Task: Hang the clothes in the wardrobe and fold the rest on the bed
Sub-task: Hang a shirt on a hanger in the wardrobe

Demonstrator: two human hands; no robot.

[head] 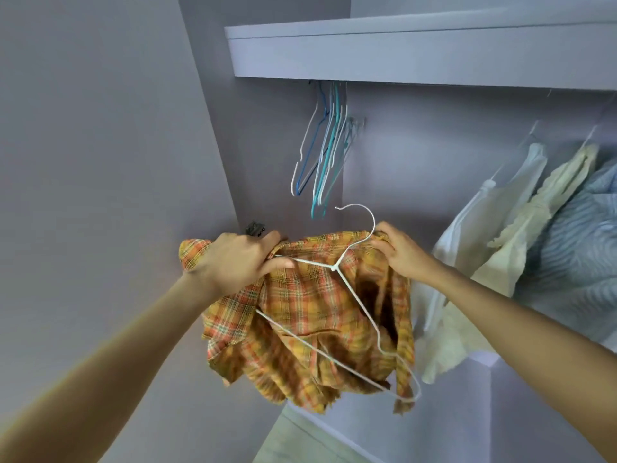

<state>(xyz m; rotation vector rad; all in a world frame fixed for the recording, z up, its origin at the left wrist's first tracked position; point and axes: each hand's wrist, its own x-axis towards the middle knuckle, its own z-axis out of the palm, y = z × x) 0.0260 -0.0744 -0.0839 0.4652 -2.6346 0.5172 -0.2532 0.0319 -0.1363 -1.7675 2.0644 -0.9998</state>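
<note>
Two hands hold a plaid shirt [310,315] up before the open wardrobe [400,55]. The left hand [233,259] grips a bunch of the shirt's upper edge, its thumb lying against one arm of a white hanger [337,267]. The right hand [404,252] has its fingers curled round the cloth at the hanger's neck, just under the hook. The hanger lies tilted across the shirt (part inside the cloth, its far end poking out low on the right). Behind, spare hangers [325,155] dangle in a bunch under the shelf. To the right hang a white garment [480,222], a cream one [534,212] and a blue striped one [581,235].
</note>
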